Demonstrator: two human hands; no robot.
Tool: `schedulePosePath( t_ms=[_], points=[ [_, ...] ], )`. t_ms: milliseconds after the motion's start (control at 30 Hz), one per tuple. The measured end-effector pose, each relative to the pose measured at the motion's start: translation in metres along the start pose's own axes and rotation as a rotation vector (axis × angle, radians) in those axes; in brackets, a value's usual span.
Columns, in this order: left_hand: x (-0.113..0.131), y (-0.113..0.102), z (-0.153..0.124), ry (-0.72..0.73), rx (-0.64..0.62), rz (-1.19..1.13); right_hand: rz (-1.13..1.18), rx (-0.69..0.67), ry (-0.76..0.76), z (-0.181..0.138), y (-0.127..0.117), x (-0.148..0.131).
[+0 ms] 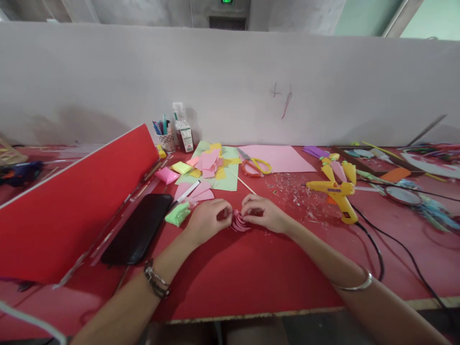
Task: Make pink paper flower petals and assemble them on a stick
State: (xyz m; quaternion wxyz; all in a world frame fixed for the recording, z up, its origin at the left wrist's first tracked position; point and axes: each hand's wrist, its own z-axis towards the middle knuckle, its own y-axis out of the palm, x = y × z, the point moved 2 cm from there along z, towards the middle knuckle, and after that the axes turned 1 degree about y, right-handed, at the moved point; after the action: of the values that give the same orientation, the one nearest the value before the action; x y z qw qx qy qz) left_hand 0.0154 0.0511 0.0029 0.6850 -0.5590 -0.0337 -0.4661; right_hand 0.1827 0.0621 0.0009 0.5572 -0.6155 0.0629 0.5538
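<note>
Between my two hands, low over the red table, is a small pink piece of curled, layered paper strips (239, 222). My left hand (211, 215) pinches its left side with thumb and forefinger. From the other side, the fingertips of my right hand (266, 213) close on its upper right edge. A thin wooden stick (246, 184) lies just beyond my right hand. Left of my left hand sits a light green packet (178, 213). Pink paper pieces (201, 191) and a white marker (189, 190) lie behind it.
A yellow glue gun (336, 194) with a black cord lies right, beside paper scraps. Orange-and-yellow scissors (256, 165) rest on a pink sheet (287, 159). At left are a black phone (138, 230) and a standing red board (79, 206). A pen cup (166, 142) and bottle (184, 132) stand behind.
</note>
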Motion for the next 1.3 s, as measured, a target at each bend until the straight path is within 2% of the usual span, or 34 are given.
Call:
schedulePosePath(
  t_ms=[700, 1000, 1300],
  points=[
    [0.0015, -0.0004, -0.0020, 0.081, -0.071, 0.049, -0.003, 0.030, 0.025, 0.0002, -0.0005, -0.0025],
    [0.0038, 0.0018, -0.0027, 0.000, -0.037, 0.165, 0.009, 0.014, 0.014, 0.0007, 0.0005, -0.0026],
    [0.0027, 0.0046, -0.0036, -0.067, -0.054, 0.097, 0.006, 0.029, 0.000, 0.0011, 0.0018, -0.0010]
  ],
)
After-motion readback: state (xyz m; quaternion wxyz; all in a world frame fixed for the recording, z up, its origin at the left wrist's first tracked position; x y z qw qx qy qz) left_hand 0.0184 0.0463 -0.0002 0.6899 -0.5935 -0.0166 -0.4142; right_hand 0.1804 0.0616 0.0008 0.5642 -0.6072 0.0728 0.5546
